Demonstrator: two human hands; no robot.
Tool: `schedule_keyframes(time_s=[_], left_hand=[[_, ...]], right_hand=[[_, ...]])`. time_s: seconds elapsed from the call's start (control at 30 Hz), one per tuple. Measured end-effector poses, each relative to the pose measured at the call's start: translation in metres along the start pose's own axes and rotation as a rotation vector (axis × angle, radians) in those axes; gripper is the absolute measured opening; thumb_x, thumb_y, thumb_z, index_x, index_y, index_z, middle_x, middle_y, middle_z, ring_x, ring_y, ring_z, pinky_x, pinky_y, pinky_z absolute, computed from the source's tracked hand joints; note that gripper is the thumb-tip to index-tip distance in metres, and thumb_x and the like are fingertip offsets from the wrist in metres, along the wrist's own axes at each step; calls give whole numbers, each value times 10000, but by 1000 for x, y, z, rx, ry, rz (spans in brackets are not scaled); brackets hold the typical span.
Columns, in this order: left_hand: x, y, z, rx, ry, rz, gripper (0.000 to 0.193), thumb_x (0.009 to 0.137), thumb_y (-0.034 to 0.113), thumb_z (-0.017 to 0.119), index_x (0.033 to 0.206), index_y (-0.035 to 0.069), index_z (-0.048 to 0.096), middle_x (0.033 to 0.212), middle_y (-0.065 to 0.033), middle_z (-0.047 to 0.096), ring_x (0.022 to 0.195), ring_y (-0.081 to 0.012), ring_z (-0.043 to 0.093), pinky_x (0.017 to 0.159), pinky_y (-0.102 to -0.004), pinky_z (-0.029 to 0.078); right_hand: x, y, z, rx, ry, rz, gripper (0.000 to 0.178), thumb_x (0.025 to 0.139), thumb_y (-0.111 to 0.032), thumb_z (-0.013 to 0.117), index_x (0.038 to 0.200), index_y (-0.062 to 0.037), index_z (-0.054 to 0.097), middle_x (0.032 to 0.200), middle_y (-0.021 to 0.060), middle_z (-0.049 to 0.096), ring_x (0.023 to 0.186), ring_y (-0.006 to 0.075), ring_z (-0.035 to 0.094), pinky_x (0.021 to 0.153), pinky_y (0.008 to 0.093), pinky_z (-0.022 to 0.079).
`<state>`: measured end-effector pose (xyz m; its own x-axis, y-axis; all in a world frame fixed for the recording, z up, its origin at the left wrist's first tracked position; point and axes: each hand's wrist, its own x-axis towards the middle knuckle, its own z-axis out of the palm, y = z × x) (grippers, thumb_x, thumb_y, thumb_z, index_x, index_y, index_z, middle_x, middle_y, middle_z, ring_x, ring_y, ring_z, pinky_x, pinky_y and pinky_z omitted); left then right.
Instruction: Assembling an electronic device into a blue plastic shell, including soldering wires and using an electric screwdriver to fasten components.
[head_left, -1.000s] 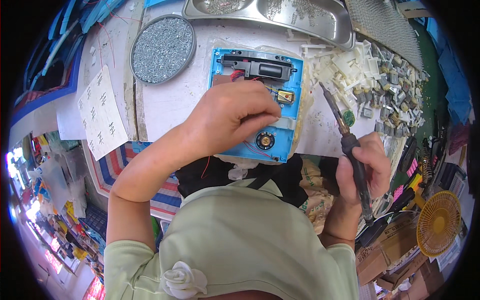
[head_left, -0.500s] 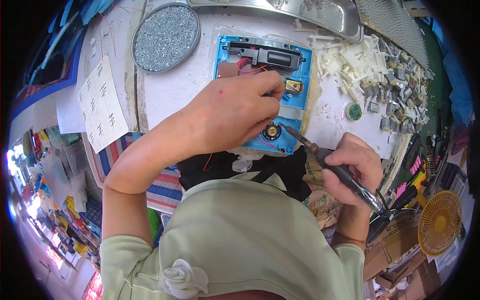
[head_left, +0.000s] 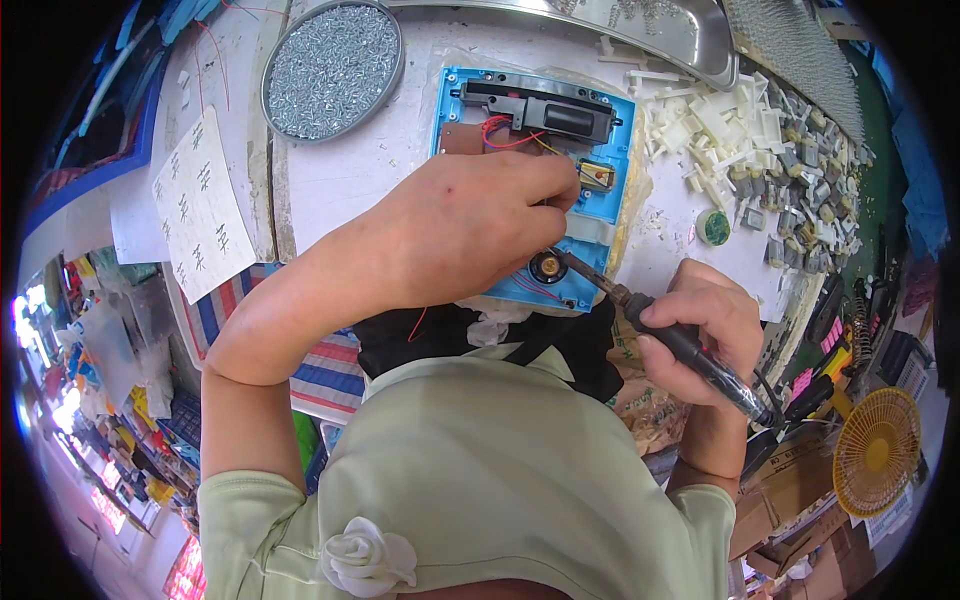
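You hold the soldering iron [head_left: 684,348] near the round speaker [head_left: 547,267] in the blue casing [head_left: 604,207].
Your right hand [head_left: 712,325] grips its handle, tip by the speaker's rim, contact unclear; left hand [head_left: 485,220] curls over the casing, can't tell what it pinches. Casing lies on the counter [head_left: 335,190].

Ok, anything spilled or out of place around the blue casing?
Nothing looks clearly damaged. White plastic parts and grey blocks look messy, heaped loose right of the blue casing, unlike the metal pieces in the round tray; spilled or placed, I can't tell.
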<state>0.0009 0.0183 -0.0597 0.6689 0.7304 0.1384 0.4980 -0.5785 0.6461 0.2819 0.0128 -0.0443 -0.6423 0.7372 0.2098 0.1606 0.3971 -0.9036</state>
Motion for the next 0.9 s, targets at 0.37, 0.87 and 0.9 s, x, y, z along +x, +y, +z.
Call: schedule_keyframes(time_s=[0.37,0.87,0.9], left_hand=[[0,2,0,60,-17,15,186,736,44,739,840,59,585,1024,-61,607,916,-271,659,699,-380,568],[-1,0,-1,46,-23,32,169,750,53,725,849,62,588,1021,-60,606,909,-270,655,696,-381,565],[-1,0,-2,49,-22,36,167,751,53,723,850,61,589,1021,-61,606,910,-270,656,698,-381,565]], right_hand=[[1,0,2,-3,5,8,282,668,25,754,929,-59,691,742,56,660,564,229,534,509,333,414],[3,-2,3,-28,10,14,263,693,5,753,941,-59,692,725,43,642,549,214,525,496,324,407],[3,-3,3,-32,15,17,260,697,2,754,942,-59,691,722,43,640,547,210,526,494,320,407]])
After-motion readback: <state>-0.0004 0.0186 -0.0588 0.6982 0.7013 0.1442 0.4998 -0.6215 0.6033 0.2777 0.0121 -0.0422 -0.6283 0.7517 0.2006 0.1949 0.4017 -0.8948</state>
